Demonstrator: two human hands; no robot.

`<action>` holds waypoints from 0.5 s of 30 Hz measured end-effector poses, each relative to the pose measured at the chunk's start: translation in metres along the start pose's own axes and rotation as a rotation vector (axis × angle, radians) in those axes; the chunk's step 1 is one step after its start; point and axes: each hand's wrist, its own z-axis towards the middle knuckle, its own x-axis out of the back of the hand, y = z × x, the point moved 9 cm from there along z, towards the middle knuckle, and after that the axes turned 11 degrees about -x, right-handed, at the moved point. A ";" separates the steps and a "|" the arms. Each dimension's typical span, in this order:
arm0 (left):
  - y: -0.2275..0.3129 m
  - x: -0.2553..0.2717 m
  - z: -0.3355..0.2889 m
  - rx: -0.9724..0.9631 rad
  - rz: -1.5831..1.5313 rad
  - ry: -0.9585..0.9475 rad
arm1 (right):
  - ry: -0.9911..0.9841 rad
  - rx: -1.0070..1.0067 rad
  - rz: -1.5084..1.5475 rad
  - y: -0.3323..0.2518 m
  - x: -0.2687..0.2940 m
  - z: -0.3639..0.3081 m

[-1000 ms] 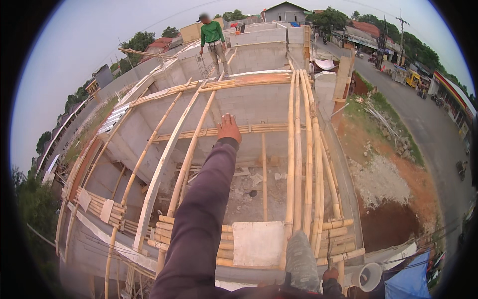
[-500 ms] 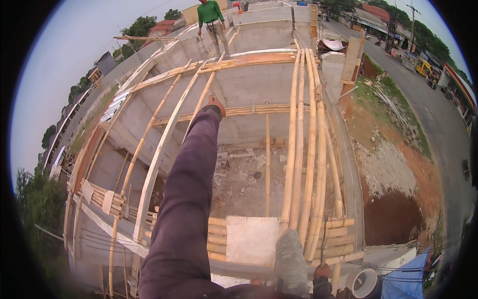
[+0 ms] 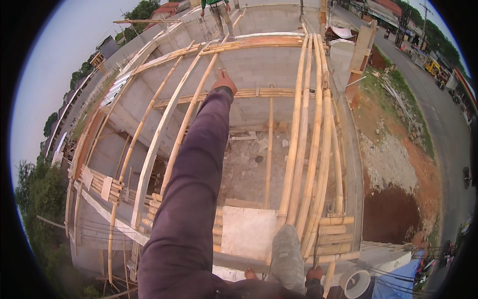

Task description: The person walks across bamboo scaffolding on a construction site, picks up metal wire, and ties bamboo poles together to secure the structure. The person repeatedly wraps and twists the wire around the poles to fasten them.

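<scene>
My left arm in a dark purple sleeve reaches far forward over the open room below. Its hand [image 3: 225,81] is in mid-air with fingers stretched out and nothing visible in them. Behind it runs a bundle of bamboo poles [image 3: 271,92]. Low at the right, my right hand [image 3: 314,273] is closed round a thin dark rod [image 3: 316,260], only part of which shows. Beside that hand lie short stacked bamboo poles [image 3: 334,239]. Several long bamboo poles [image 3: 309,149] stretch away from my grey-trousered leg [image 3: 287,254].
A pale board [image 3: 249,233] lies on bamboo by my leg. Below is a rubble-strewn floor [image 3: 254,172] between block walls. A person [image 3: 219,17] in green stands at the far beam. A white pipe [image 3: 356,284] is at the lower right, a road [image 3: 423,99] beyond.
My left hand has shifted slightly right and up in view, its fingers still outstretched. The view has tilted down, so the far person sits higher. My right hand keeps hold of the rod.
</scene>
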 end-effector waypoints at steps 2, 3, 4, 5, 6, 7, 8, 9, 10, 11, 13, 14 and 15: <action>0.014 -0.010 0.006 -0.125 0.086 -0.226 | 0.005 0.001 0.045 -0.002 0.002 0.001; 0.025 -0.019 0.002 -0.199 0.131 -0.411 | -0.005 -0.008 0.049 -0.002 0.003 0.001; 0.036 -0.018 -0.003 -0.259 0.213 -0.470 | -0.016 -0.013 0.054 -0.003 0.003 0.001; 0.044 -0.013 -0.008 -0.318 0.305 -0.497 | -0.028 -0.015 0.058 -0.004 0.003 0.001; 0.050 -0.010 -0.014 -0.393 0.407 -0.531 | -0.017 -0.005 0.055 -0.006 0.006 0.000; 0.053 -0.001 -0.015 -0.375 0.388 -0.485 | -0.003 0.004 0.056 -0.007 0.009 -0.001; 0.058 0.008 -0.013 -0.374 0.383 -0.439 | 0.004 0.007 0.053 -0.009 0.010 0.000; 0.062 0.012 -0.014 -0.375 0.376 -0.401 | 0.011 0.006 0.038 -0.009 0.011 0.000; 0.068 0.014 -0.012 -0.378 0.350 -0.418 | 0.012 0.001 0.017 -0.009 0.011 0.000; 0.076 0.015 -0.008 -0.384 0.325 -0.436 | 0.009 -0.010 -0.012 -0.007 0.011 0.000; 0.097 0.018 -0.003 -0.385 0.238 -0.418 | -0.012 -0.023 0.030 -0.005 0.009 0.000; 0.109 0.025 0.003 -0.380 0.179 -0.383 | -0.009 -0.045 0.032 -0.002 0.010 -0.001; 0.124 0.025 0.002 -0.382 0.117 -0.372 | -0.024 -0.020 0.032 -0.002 0.008 -0.004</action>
